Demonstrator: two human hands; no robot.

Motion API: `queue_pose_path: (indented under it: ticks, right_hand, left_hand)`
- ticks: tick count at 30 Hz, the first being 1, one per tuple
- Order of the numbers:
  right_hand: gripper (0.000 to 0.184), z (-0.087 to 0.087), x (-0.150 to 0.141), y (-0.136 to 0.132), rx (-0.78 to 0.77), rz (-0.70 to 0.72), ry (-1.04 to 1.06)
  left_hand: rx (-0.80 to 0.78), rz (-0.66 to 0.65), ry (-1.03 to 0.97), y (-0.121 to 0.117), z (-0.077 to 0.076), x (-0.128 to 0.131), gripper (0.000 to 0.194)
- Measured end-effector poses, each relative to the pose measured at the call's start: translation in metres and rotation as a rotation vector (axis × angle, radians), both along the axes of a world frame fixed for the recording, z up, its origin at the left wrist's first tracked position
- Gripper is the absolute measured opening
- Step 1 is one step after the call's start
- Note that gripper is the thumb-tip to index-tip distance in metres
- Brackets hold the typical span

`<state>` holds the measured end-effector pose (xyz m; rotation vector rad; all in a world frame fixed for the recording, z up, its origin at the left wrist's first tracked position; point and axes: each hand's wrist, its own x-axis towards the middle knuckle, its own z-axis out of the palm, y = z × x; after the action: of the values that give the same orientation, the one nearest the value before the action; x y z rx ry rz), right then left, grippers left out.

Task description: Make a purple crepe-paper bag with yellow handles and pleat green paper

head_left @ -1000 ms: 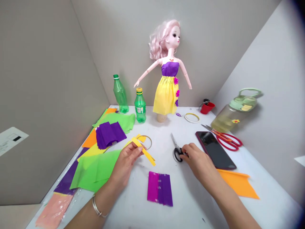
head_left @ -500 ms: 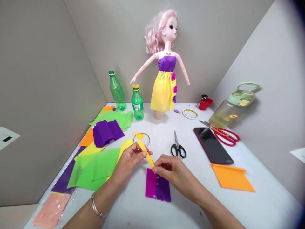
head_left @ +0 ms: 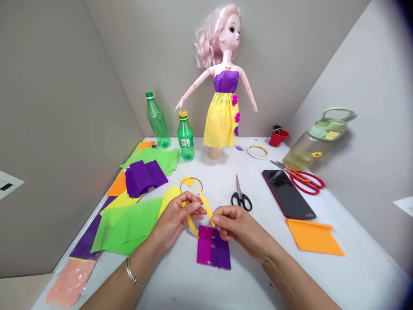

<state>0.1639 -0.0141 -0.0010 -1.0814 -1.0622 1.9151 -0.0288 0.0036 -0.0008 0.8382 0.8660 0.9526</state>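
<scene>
Between finger and thumb, my right hand point(head_left: 237, 226) pinches one end of a narrow yellow paper strip point(head_left: 206, 204), which slants up and to the left. My left hand point(head_left: 177, 217) is closed on a yellow length too, and a loose end hangs below its fingers; whether both lengths are one strip I cannot tell. Just beneath lies a magenta and purple paper piece point(head_left: 214, 254) on the white table. Beyond my fingers, a thin bangle point(head_left: 202, 184) rests around a yellow scrap point(head_left: 188, 181).
Black-handled scissors point(head_left: 240, 200), a phone point(head_left: 288, 193), red-handled scissors point(head_left: 306, 183) and an orange sheet point(head_left: 314, 237) lie rightward. Green sheets point(head_left: 129, 228) and a purple piece point(head_left: 143, 176) are leftward. Behind stand a doll point(head_left: 222, 122) and two green bottles point(head_left: 186, 140).
The yellow strip, held taut between both hands before, now shows two separate lengths, one end hanging under my left hand. My right hand has turned slightly and holds its length pointing upward.
</scene>
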Motion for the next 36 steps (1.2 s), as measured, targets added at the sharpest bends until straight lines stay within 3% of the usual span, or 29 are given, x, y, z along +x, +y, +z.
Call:
queue_pose_path:
  ticks: [4,7,10,12,14,17,20,23,28,36]
  right_hand:
    - [0.028,0.002,0.007,0.004,0.000,-0.106,0.021]
    - [0.026,0.002,0.012,0.006,0.001,-0.166,0.016]
    - [0.026,0.000,0.011,0.006,0.002,-0.195,0.000]
    - [0.027,-0.002,0.008,0.006,0.015,-0.215,-0.025]
    - [0.027,-0.003,0.005,0.005,0.046,-0.241,-0.060]
    - [0.025,-0.004,0.001,0.003,0.129,-0.271,-0.108]
    - [0.022,-0.003,-0.003,0.000,0.207,-0.287,-0.142]
    - [0.020,0.000,-0.007,-0.003,0.273,-0.303,-0.197]
    - [0.020,0.002,-0.012,-0.005,0.345,-0.339,-0.295]
    - [0.020,0.005,-0.008,-0.003,0.301,-0.268,-0.256]
  left_hand:
    - [0.064,0.106,0.122,0.009,0.003,-0.012,0.024]
    - [0.189,0.274,0.273,0.018,0.003,-0.025,0.021]
    - [0.399,0.473,0.470,0.021,0.003,-0.032,0.017]
    - [0.592,0.512,0.665,0.017,0.002,-0.028,0.015]
    - [0.692,0.401,0.767,0.010,0.001,-0.020,0.009]
    - [0.564,0.119,0.651,-0.002,-0.001,-0.005,0.011]
    - [0.435,-0.031,0.526,-0.008,-0.004,0.005,0.015]
    - [0.369,-0.069,0.445,-0.010,-0.007,0.010,0.016]
    - [0.309,-0.015,0.413,-0.012,-0.007,0.013,0.015]
    - [0.348,-0.029,0.465,-0.013,-0.007,0.014,0.011]
